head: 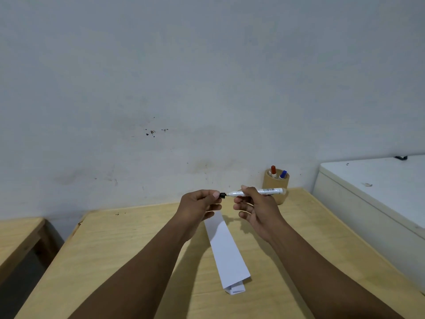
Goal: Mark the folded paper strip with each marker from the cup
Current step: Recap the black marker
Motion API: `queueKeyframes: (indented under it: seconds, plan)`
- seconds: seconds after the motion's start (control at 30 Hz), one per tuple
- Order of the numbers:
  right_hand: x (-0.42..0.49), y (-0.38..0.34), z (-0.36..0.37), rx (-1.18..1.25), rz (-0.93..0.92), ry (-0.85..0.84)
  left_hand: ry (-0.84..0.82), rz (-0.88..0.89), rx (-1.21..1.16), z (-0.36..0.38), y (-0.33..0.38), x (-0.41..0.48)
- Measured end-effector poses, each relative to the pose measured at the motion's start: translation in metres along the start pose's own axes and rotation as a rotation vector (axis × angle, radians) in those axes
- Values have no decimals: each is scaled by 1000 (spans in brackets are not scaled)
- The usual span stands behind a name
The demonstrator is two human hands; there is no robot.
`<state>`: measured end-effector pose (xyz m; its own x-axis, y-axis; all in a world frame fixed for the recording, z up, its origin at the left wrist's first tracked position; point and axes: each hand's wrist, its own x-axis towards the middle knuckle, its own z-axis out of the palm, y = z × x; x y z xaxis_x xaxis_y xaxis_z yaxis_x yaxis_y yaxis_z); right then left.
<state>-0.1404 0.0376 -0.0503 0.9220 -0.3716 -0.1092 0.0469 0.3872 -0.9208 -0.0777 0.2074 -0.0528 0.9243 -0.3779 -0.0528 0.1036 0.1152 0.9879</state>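
Aloft, left hand [199,203] pinches black cap [222,195]; right hand [255,207] grips marker [257,192] level.

Plain indoor work corner, most likely a simple office or study room; not certain. Evidence: bare light plywood tabletop [138,249] pushed against a wall. Second wooden table [18,233] of the same make just to the left, separated by a narrow gap. Wall [207,77] painted pale grey-white, unadorned, scuffed and stained low down, with small dark chips near the middle. White cabinet-like unit [379,192] with flat, marked top standing at the right edge of the tabletop. Round tan cup [274,187] at the back holding a red-capped [273,168] and a blue-capped marker [283,174]: stationery, desk use. Flat, dim, even lighting. No machinery, cookware or shop goods visible.
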Motion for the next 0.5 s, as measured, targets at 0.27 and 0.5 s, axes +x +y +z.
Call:
queueKeyframes:
  seconds: [0.27, 0.5]
  plan:
    - [1, 4, -8, 128, 4, -1, -12, 6, -43, 30, -2, 6]
    - [4, -14, -24, 61, -26, -49, 7, 58, 37, 32, 3, 18]
